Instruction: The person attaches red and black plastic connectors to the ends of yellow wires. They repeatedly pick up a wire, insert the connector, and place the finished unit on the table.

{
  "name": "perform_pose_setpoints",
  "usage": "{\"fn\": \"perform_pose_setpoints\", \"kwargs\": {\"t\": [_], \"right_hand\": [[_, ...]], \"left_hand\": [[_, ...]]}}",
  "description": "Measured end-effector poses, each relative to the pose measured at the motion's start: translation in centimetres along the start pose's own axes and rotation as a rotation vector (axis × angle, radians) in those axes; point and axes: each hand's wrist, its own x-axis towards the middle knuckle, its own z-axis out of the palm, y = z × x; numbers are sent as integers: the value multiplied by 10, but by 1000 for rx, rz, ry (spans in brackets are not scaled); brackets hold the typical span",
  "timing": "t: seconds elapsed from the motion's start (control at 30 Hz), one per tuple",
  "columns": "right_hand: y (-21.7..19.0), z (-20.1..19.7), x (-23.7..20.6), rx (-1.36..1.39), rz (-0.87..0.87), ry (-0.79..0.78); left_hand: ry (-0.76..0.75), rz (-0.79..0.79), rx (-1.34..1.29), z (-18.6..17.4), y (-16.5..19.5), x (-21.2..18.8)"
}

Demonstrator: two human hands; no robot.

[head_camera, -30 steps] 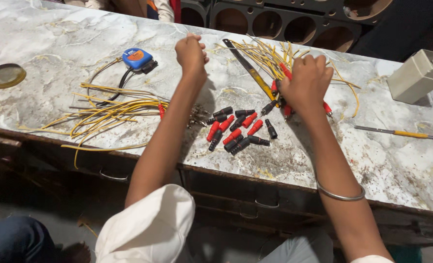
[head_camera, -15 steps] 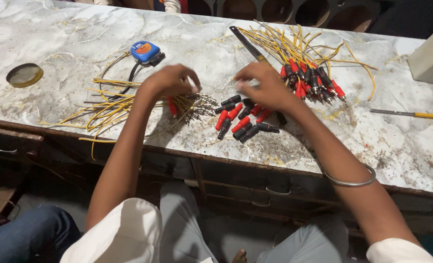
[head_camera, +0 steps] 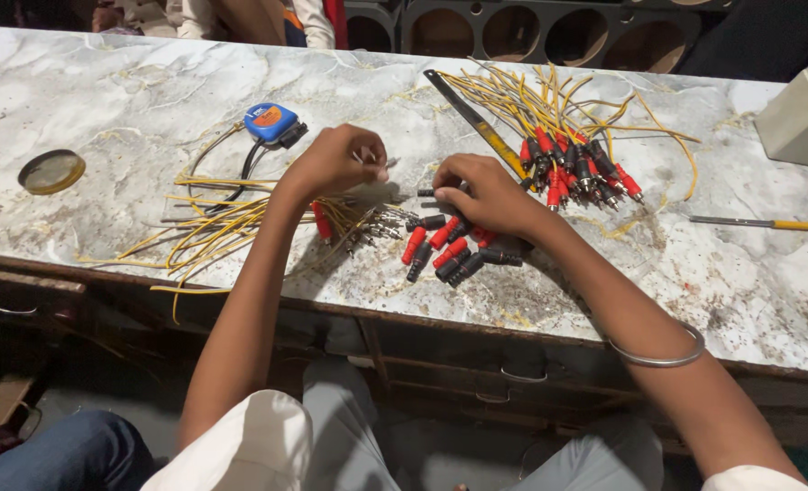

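My left hand (head_camera: pixel 336 162) is closed, pinching a small metal plug tip (head_camera: pixel 389 165) just above a loose bundle of yellow wires (head_camera: pixel 213 227) with bare metal plug ends (head_camera: pixel 381 227). My right hand (head_camera: pixel 488 195) rests over a small pile of red and black plug sleeves (head_camera: pixel 440 253). Its fingertips grip one black sleeve (head_camera: pixel 427 192), held close to my left hand's fingertips. The hand hides part of the pile. A silver bangle (head_camera: pixel 660 356) circles my right wrist.
A second bundle of yellow wires with red and black plugs fitted (head_camera: pixel 578 165) lies behind my right hand, beside a long metal ruler (head_camera: pixel 477 123). A blue tape measure (head_camera: pixel 270 123), round brass lid (head_camera: pixel 51 171), yellow-handled screwdriver (head_camera: pixel 772 223) and beige box (head_camera: pixel 804 114) sit on the marble table (head_camera: pixel 104 91). A person sits at the far edge.
My right hand left the plugged bundle at the back and came down on the loose sleeves. My left hand dropped to the bare-ended wires, then lifted a tip toward the right hand.
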Motion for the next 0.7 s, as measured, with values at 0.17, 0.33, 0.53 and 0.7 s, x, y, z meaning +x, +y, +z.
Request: {"fn": "perform_pose_setpoints", "kwargs": {"t": [0.17,0.33,0.53,0.7], "right_hand": [[1,-3,4,-41,66,169],[5,-1,7,-26,70,330],[10,-2,6,31,118,464],[21,-16,1,29,191,577]], "left_hand": [[416,141,-411,4,11,21],[632,142,-295,18,28,51],[496,581,-235,57,46,84],[168,286,-357,87,53,96]]}}
